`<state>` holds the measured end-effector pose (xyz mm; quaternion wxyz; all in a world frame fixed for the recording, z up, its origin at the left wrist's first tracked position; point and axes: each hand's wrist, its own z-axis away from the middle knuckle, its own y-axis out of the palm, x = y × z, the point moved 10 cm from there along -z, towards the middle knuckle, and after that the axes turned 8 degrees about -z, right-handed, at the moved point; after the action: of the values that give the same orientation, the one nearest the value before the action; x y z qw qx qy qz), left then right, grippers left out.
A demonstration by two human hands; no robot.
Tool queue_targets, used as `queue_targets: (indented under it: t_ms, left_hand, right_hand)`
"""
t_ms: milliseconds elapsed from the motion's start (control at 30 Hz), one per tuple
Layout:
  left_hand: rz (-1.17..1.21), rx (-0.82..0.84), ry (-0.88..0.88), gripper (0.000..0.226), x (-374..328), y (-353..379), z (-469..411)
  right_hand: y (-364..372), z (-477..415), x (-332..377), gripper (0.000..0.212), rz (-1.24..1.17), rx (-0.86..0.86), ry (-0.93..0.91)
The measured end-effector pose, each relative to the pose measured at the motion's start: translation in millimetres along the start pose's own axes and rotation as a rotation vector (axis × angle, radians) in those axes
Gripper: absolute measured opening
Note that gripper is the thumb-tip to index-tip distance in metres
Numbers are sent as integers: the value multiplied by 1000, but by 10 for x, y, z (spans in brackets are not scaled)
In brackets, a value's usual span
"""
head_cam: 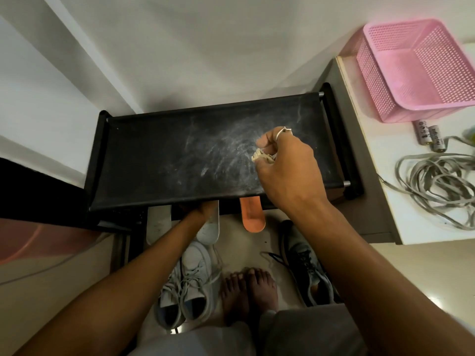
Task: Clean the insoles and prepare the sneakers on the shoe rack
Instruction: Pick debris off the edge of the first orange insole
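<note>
The black shoe rack [164, 163] has a dusty, white-smeared top shelf. My right hand [285, 170] hovers over its right part and pinches a small crumpled beige cloth [262, 157] between thumb and fingers. My left hand [203, 210] reaches under the front edge of the top shelf, with its fingers hidden there. Poking out from the lower shelf are two white insoles [158, 224] and an orange insole [253, 219]. On the floor in front stand a pair of white sneakers [187, 286] and a dark grey sneaker [303, 263].
My bare feet [249, 291] stand between the sneakers. To the right, a white cabinet top [383, 155] carries a pink plastic basket [416, 73], two batteries [428, 136] and a tangle of grey cable [437, 186]. A white wall runs behind the rack.
</note>
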<state>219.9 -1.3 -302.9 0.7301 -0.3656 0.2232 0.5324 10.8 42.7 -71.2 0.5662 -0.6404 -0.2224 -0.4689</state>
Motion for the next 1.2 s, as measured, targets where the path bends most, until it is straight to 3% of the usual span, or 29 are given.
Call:
queue_targets:
  t_ms: [67,100,233,367,433,500,567,667,767,1200]
  left_hand:
    - [-363,129,42,21,-10,297,59]
    - [-291,99,-29,18,73,344,55]
    - [-536,155,85,22,-12,734,165]
    - [-613,173,110,33,-272,985,429]
    - [-740,230,171,22,-410,1035,492]
    - [-703,364,201,27,-632,1123,772]
    - [-589,455,109,38,-484,1084,795]
    - [-557,329,-122,23,-219,878,524]
    - [-521,381,-271,13,12,805,545]
    - [-189,324,-343,20,-259,137,1735]
  right_hand:
    - [6,3,19,16,-10,-4,-3]
    - [-4,4,22,16,-15,-9,-5]
    - [-43,6,10,17,-27,-20,-5]
    - [-106,-14,-16,19,-26,-40,-8]
    - [-111,-25,-29,21,-36,-43,-9]
    - [-111,-32,-52,24,-32,-43,-7]
    - [-119,-36,-71,26,-25,-41,-1]
    - [-133,-41,-70,24,-26,-39,-3]
    - [-132,-32,-41,20,-34,-33,-24]
    - [-123,50,-132,9,-29,46,26]
